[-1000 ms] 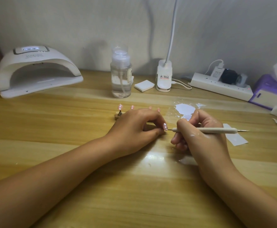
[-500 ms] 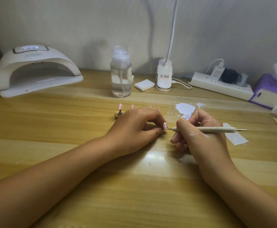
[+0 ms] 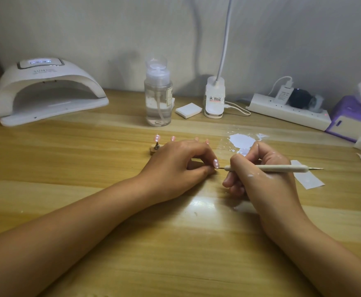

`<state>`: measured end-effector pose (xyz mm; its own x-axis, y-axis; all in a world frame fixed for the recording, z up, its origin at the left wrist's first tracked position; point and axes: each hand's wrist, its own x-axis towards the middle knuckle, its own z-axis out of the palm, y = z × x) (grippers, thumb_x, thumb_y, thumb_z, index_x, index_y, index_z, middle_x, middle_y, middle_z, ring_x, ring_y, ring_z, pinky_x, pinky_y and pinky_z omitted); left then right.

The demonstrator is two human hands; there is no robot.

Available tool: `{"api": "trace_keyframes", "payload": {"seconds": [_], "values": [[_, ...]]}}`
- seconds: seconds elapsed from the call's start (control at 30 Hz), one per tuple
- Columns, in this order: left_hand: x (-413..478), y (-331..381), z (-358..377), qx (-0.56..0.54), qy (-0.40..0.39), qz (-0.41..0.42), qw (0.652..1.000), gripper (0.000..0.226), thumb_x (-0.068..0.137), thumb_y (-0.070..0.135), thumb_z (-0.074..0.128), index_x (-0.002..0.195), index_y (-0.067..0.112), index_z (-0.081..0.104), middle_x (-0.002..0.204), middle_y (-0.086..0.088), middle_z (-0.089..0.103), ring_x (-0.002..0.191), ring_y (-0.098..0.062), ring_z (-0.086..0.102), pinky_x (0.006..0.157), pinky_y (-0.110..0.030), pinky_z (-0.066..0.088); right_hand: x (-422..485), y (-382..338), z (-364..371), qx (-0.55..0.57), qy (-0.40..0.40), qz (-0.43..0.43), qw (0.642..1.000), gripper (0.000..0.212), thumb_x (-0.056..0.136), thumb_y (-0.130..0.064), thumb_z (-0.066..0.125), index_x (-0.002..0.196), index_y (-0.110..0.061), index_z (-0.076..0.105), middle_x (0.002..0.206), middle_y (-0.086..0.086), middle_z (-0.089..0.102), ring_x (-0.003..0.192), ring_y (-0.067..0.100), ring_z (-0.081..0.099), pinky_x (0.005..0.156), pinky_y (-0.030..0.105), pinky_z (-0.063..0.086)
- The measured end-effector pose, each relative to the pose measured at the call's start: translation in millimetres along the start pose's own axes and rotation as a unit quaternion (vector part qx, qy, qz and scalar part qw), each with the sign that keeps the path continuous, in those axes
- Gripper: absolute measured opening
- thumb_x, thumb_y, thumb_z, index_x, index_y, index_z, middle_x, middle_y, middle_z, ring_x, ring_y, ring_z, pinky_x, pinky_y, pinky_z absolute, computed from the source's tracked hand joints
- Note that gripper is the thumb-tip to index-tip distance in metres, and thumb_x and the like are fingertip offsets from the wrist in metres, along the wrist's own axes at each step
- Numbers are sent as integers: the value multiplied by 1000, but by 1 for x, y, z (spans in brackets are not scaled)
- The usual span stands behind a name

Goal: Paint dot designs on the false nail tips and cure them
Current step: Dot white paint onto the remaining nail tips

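On the table (image 3: 68, 179), the left hand (image 3: 175, 168) mostly hides the nail stand (image 3: 153, 151).

"SUN" on nail lamp (image 3: 47, 91)

2 bare forearms (image 3: 72, 228), left hand (image 3: 173, 168), right hand (image 3: 263, 179) flecked with white smears (image 3: 250, 175)

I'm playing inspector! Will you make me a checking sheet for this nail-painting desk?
Surface: wooden table, shiny, with a white paint puddle on it.
Job's things: pink nail tip with white dots; dotting tool pointing at it; spare nail tips on a stand; curing lamp, display lit.
Clutter: pump bottle, white pad, paper scrap, tissue box.
Grippers: left hand pinches the pink nail tip; right hand grips the dotting tool.
Cables: lamp cable; power strip with chargers.
Surroundings: plain wall, desk lamp base.
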<state>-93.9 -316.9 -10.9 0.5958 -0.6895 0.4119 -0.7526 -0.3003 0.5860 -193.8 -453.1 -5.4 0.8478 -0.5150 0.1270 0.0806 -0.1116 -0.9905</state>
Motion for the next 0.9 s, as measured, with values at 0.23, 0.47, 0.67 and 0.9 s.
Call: {"api": "trace_keyframes", "payload": {"seconds": [0.23, 0.47, 0.67, 0.9], "values": [[0, 0, -1, 2, 0, 2, 1000, 9, 86, 17, 72, 87, 26, 71, 75, 29, 59, 75, 26, 48, 109, -13, 16, 0, 1, -3, -9, 4, -13, 1000, 26, 83, -3, 61, 64, -15, 48, 55, 16, 65, 42, 17, 55, 42, 25, 44], [0, 2, -1, -3, -9, 0, 1000, 9, 86, 18, 72, 88, 27, 71, 76, 28, 59, 72, 25, 47, 108, -46, 34, -1, -1, -1, -2, 5, -7, 1000, 27, 82, -2, 61, 63, -15, 47, 54, 16, 65, 41, 17, 53, 41, 24, 43], [0, 2, -1, -10, -5, 1, 1000, 8, 86, 18, 72, 88, 26, 72, 74, 28, 58, 71, 27, 46, 108, -55, 34, -1, -2, 1, 0, 9, -1, 1000, 16, 67, -18, 59, 56, -20, 48, 53, 16, 64, 40, 16, 52, 41, 22, 42], [0, 0, -1, -13, -7, 3, 1000, 8, 86, 19, 72, 89, 26, 72, 78, 26, 61, 71, 26, 47, 105, -58, 36, -1, -1, 1, -10, 10, 0, 1000, 15, 66, -19, 59, 55, -22, 49, 54, 15, 65, 41, 16, 53, 43, 24, 42]]}}
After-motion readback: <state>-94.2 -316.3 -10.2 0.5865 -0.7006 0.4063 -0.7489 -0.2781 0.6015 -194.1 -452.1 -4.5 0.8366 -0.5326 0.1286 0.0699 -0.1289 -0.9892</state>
